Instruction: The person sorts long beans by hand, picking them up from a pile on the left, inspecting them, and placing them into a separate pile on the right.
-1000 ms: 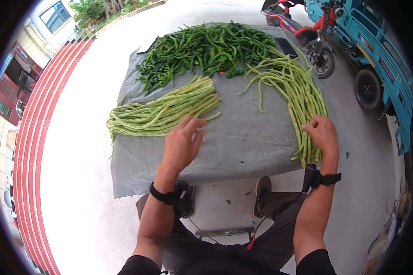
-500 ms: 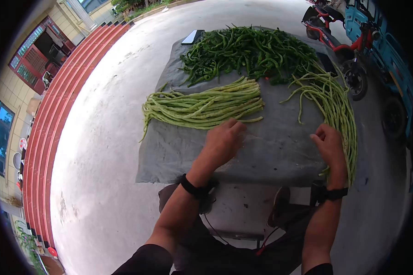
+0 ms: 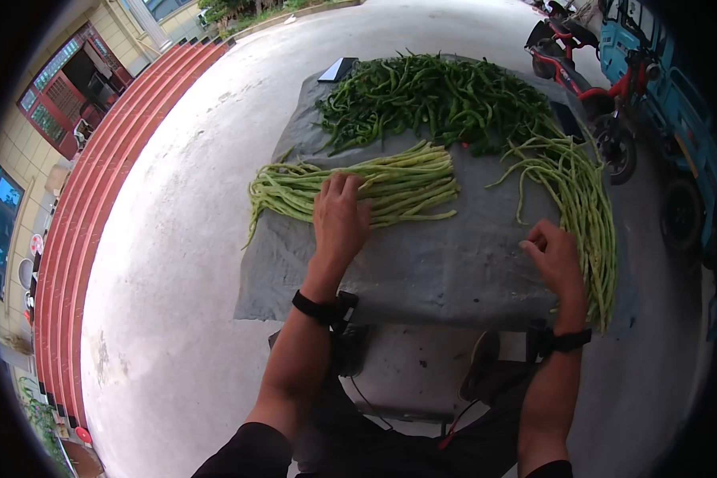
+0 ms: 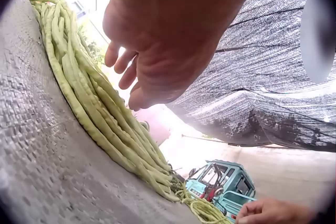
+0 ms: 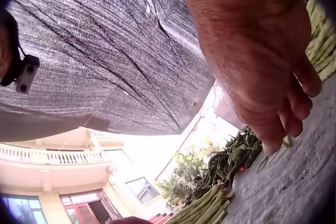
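Note:
A bundle of yard-long beans (image 3: 410, 187) lies crosswise on the left half of the grey sheet. My left hand (image 3: 341, 219) is over its near side, fingertips overlapping the beans in the head view. In the left wrist view, loosely bent fingers (image 4: 126, 69) hang just above the beans (image 4: 100, 113), with nothing gripped. More yard-long beans (image 3: 589, 227) lie lengthwise along the sheet's right edge. Beside them, my right hand (image 3: 554, 255) hovers with fingers loosely curled, holding nothing. Both wrists wear black straps with cameras.
Green chili peppers (image 3: 438, 99) form a wide heap along the far side of the sheet-covered table (image 3: 422, 271). Phone-like flat objects lie at the far left (image 3: 338, 69) and far right (image 3: 566, 121). A blue three-wheeler (image 3: 653, 88) stands to the right, red steps (image 3: 127, 159) to the left.
The head view has turned leftward. My left hand has moved from beside the left bundle's right end to over its middle. The right hand stays beside the right-hand beans; both bean groups lie unchanged.

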Demonstrator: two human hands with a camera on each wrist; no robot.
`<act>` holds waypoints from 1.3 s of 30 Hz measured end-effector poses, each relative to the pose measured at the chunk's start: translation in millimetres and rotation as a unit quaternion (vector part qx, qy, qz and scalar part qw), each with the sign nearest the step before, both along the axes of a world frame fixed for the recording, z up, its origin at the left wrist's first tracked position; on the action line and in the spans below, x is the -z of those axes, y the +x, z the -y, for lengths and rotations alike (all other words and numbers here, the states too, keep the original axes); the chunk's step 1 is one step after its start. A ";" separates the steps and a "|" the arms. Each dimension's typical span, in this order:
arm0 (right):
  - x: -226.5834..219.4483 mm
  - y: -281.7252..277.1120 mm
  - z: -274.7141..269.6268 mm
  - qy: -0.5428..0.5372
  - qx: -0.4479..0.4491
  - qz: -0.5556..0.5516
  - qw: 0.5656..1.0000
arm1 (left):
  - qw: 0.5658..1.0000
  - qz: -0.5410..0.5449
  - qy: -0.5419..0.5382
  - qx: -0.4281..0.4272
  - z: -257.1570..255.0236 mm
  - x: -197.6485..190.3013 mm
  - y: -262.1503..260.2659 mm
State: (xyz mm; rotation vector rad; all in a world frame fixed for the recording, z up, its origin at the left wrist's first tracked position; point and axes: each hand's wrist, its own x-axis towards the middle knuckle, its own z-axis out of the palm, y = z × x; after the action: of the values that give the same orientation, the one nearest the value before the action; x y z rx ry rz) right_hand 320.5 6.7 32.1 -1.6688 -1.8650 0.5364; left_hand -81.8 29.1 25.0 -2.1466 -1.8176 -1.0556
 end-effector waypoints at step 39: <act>-7.9 -20.7 -0.2 0.021 -0.019 -0.038 0.999 | 0.990 -0.073 0.007 0.119 -21.5 -5.2 39.0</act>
State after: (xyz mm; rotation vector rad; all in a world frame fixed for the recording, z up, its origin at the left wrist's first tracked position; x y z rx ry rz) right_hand 299.7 6.9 40.0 -1.5676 -1.8432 0.5634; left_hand -42.8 50.6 30.2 -2.4084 -1.5164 -0.9220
